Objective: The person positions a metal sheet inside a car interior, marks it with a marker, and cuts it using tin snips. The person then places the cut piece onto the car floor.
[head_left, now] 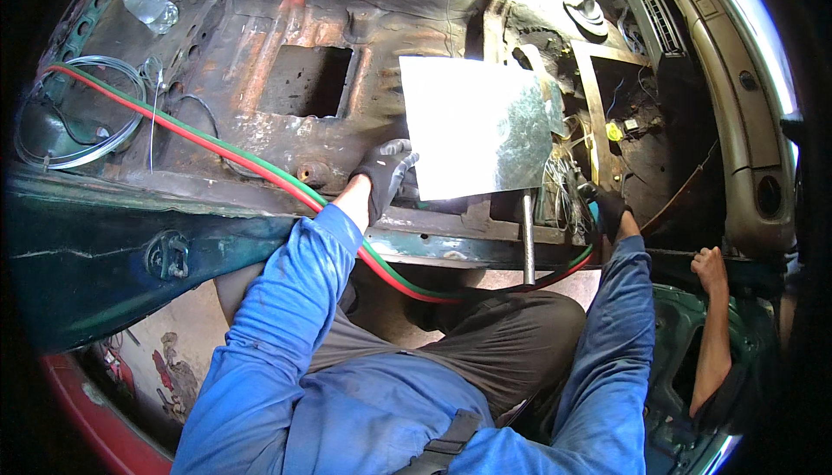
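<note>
A shiny sheet of metal [468, 128] lies at a slant over the bare vehicle floor. My left hand [387, 176], in a dark glove, is at the sheet's left edge with its fingers curled against it. To the right of the sheet is my right hand [611, 206], also gloved. Its fingers are partly hidden and seem closed round something with a teal part beside a bundle of thin wires [563, 189]. A red and green twin hose [260, 167] crosses under my left forearm and rises toward my right hand. A silvery metal bar [529, 237] sticks out below the sheet.
A square hole [308, 81] is cut in the rusty floor. Coiled wire [82, 111] and a clear plastic bottle [149, 7] lie to the left. A gear lever [588, 11] stands far right. Another person's arm [712, 328] shows at the right, beside a green panel [672, 336].
</note>
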